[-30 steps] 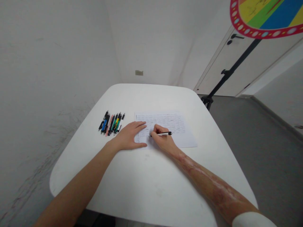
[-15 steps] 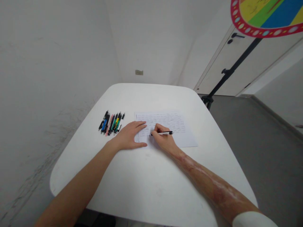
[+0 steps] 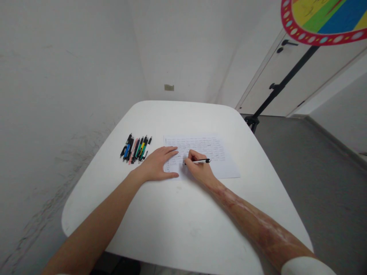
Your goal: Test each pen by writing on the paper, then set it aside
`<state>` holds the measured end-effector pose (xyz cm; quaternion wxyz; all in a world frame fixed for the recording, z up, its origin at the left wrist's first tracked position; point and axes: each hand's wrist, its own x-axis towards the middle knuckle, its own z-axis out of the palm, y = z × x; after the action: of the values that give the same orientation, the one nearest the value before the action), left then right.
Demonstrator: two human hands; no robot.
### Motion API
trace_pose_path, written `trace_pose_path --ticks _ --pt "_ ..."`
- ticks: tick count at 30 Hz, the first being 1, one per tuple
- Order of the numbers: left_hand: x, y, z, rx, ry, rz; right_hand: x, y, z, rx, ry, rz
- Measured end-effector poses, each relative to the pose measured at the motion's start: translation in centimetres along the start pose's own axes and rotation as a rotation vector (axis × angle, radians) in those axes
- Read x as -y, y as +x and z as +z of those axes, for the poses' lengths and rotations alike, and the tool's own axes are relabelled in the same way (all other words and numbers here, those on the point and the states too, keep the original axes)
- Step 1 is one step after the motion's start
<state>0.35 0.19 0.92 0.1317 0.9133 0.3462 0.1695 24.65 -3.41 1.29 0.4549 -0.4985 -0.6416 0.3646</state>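
A sheet of paper [image 3: 226, 168] lies on the white table, its upper part covered with lines of handwriting too small to read. My left hand [image 3: 158, 163] rests flat across the sheet's left edge, fingers and thumb spread, holding nothing. In my right hand [image 3: 200, 170] is a white pen [image 3: 200, 161] with a black end, gripped between thumb and fingers. Its tip is low over the written area, close to the paper; whether it touches I cannot tell. Left of my left hand lies a row of several pens [image 3: 134, 150] in black, blue, pink, green and yellow.
The white table [image 3: 183, 229] has rounded corners and stands by the wall [image 3: 71, 76]. A black stand [image 3: 286, 79] holding a colourful wheel [image 3: 323, 23] rises beyond its right side, before a door [image 3: 309, 76]. A socket plate [image 3: 169, 88] sits on the back wall.
The whole view has shifted very slightly. My right hand and the pen have moved a tiny bit to the right; my left hand stays in place on the sheet.
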Motion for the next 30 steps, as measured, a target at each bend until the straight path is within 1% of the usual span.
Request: trace_pose_path --ticks 6,10,14,16,18,20,22,24,25,28,30 --pt "0.0 0.0 0.0 0.0 0.004 -0.001 -0.2 0.0 0.0 -0.021 0.008 -0.003" --pt "-0.1 0.0 0.0 -0.004 0.011 0.0 0.1 -0.1 -0.1 -0.013 0.059 -0.014" --pt "0.0 -0.1 0.0 -0.002 0.012 0.003 0.2 0.0 -0.6 -0.049 0.152 0.06" --pt "0.0 -0.1 0.0 0.003 0.004 0.005 0.1 0.2 -1.1 -0.051 0.14 0.084" --pt "0.1 -0.1 0.0 0.009 -0.006 0.011 -0.2 0.2 -1.9 -0.056 0.095 0.077" --pt "0.1 -0.1 -0.1 0.017 -0.011 0.017 -0.5 0.0 -3.0 -0.034 0.111 0.087" --pt "0.0 0.0 -0.2 0.025 -0.01 0.015 -0.9 -0.5 -4.4 0.047 0.196 0.102" --pt "0.0 0.0 -0.3 0.036 -0.009 0.008 -1.5 -1.1 -5.9 0.156 0.251 0.076" --pt "-0.1 0.0 -0.3 0.041 -0.009 0.005 -1.8 -1.3 -6.7 0.181 0.286 0.059" --pt "-0.1 0.0 -0.4 0.047 -0.015 0.003 -2.7 -1.9 -8.3 0.197 0.349 0.02" --pt "-0.1 0.0 -0.4 0.044 -0.019 0.002 -3.2 -2.0 -8.8 0.187 0.357 0.023"
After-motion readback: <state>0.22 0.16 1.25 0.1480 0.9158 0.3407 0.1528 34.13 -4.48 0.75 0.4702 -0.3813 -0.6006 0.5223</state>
